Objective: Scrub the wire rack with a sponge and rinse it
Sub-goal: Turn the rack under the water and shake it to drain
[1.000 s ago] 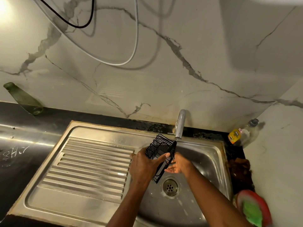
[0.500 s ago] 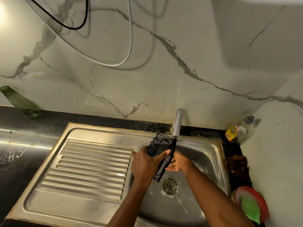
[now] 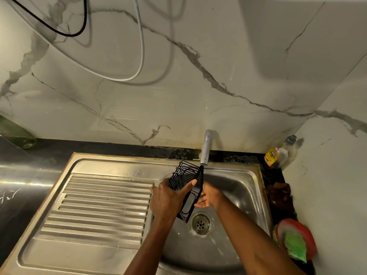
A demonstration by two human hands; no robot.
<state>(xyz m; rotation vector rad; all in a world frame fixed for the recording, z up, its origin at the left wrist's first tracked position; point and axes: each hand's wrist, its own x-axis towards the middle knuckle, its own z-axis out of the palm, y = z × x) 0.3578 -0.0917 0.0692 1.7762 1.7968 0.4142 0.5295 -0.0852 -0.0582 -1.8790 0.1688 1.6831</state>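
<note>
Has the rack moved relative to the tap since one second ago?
No. The rack is still under the tap, above the drain, held by the left hand.

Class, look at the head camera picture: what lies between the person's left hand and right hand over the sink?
In the head view, the black wire rack stands between the left hand and right hand, under the tap.

The wire rack (image 3: 185,178) is showing thin black-coated metal, matt. The sink (image 3: 95,205) is gleaming as brushed steel with a ribbed drainer at nine o'clock. The tap (image 3: 206,147) is looking like dull metal. The wall (image 3: 178,86) is shining as smooth veined marble; the sponge (image 3: 296,246) at four o'clock is looking rough, green.
</note>
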